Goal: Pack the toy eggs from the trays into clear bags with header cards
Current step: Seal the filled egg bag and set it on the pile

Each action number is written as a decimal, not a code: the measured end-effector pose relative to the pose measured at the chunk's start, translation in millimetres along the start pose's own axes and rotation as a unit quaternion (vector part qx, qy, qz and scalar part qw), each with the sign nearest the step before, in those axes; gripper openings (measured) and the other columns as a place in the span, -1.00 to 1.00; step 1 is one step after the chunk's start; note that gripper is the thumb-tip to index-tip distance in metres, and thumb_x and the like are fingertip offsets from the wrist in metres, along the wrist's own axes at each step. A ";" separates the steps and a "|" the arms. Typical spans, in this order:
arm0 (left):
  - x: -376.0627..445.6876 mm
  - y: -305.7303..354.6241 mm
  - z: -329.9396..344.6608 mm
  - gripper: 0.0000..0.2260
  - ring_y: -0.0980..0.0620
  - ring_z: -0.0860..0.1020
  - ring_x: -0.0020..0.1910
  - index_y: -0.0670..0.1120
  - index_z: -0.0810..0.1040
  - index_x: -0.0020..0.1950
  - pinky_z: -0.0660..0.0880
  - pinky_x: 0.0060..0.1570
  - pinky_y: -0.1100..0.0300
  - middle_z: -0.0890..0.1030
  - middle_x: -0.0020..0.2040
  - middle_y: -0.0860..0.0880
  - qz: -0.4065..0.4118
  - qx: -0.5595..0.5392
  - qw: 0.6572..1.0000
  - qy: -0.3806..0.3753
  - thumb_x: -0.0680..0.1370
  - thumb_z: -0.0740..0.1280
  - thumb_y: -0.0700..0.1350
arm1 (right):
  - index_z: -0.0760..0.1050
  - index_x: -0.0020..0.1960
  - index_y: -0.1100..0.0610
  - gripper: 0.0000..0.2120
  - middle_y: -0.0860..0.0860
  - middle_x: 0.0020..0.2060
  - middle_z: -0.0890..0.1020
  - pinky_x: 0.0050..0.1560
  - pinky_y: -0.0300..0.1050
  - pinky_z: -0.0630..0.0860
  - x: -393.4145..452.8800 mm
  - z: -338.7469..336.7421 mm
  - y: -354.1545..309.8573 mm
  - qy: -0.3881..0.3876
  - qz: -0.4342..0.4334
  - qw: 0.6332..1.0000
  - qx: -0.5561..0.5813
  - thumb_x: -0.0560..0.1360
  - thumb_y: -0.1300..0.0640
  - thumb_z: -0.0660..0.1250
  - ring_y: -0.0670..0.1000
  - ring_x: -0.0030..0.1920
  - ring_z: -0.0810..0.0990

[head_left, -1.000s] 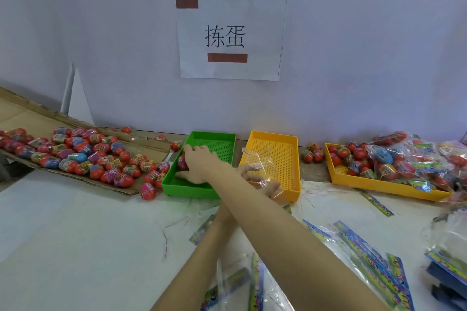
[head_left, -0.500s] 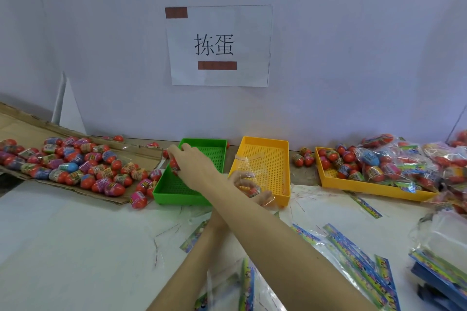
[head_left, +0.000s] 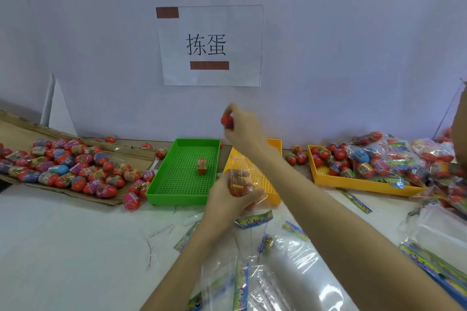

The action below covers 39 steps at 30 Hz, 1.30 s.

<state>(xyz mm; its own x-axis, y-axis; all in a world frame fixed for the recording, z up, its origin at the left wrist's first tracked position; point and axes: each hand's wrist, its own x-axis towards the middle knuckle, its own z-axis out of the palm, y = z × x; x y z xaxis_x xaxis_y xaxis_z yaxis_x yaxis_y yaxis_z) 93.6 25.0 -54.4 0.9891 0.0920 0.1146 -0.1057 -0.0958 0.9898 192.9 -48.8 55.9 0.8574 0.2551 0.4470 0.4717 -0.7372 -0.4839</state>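
Lifted since the earlier frame, the right hand has left the green tray and now pinches an egg above centre frame. That egg sits up and slightly left of the bag, which the left hand grips over the yellow tray. Dropping it in likely means coming straight down to the bag mouth. One egg remains in the green tray.

Glossy plastic eggs on rough brown cardboard; perforated plastic green tray; shiny crinkled clear bags; matt white worktop.
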 end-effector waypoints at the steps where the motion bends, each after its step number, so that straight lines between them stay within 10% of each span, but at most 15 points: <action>1: 0.8 -3.1 0.7 -0.62 -0.01 0.72 -0.05 0.02 0.61 0.15 0.71 -0.11 0.04 0.72 0.00 -0.05 0.003 0.004 1.000 0.006 0.42 0.66 -0.12 | 0.49 0.21 0.22 -0.74 0.19 0.09 0.64 -0.03 -0.05 0.46 -0.7 -4.4 12.5 -0.007 0.011 1.000 -0.004 0.55 0.28 0.39 0.20 0.11 0.58; 10: -1.5 2.8 1.2 -0.60 -0.21 0.72 -0.02 0.01 0.61 0.16 0.68 -0.01 -0.27 0.70 0.04 -0.09 0.001 0.022 1.000 0.006 0.40 0.67 -0.10 | 0.46 0.38 0.19 -0.55 0.16 0.24 0.61 0.16 0.05 0.62 -13.2 0.2 76.9 -0.175 0.090 0.970 -0.144 0.58 0.02 0.43 0.17 0.18 0.60; 17: -2.5 2.4 2.6 -0.60 -0.12 0.71 -0.03 -0.04 0.61 0.15 0.69 -0.01 -0.13 0.71 0.00 -0.10 0.010 0.024 1.000 0.006 0.40 0.67 -0.11 | 0.47 0.45 0.13 -0.66 0.09 0.42 0.53 0.39 0.04 0.41 10.8 18.6 32.9 -0.140 -0.019 0.990 -0.014 0.69 0.20 0.21 0.15 0.43 0.46; 23: 1.0 1.6 2.5 -0.74 -0.02 0.61 -0.34 -0.14 0.53 0.02 0.50 -0.34 0.18 0.62 -0.23 -0.12 0.008 0.085 0.996 0.010 0.43 0.55 -0.25 | 0.50 0.45 0.08 -0.61 0.10 0.40 0.54 0.39 -0.05 0.41 12.6 66.0 -8.9 -0.319 -0.094 0.934 -0.128 0.64 0.23 0.27 0.14 0.41 0.49; 39: -7.5 10.3 1.2 -0.49 -0.01 0.70 -0.14 -0.09 0.52 0.30 0.69 -0.23 0.08 0.72 0.04 -0.15 0.044 -0.061 0.997 -0.036 0.42 0.63 -0.26 | 0.51 0.30 0.11 -0.75 0.01 0.11 0.64 0.08 -0.06 0.65 -60.7 -27.1 44.2 0.018 0.017 0.979 0.200 0.68 0.06 0.28 0.00 0.12 0.63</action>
<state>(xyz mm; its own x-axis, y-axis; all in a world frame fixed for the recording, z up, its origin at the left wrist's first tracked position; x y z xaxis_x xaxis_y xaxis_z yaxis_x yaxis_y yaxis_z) 85.2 22.1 -45.2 0.9800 0.0168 0.1984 -0.1987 0.0209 0.9798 156.2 -113.8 27.7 0.8700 0.2063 0.4479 0.4913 -0.4393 -0.7521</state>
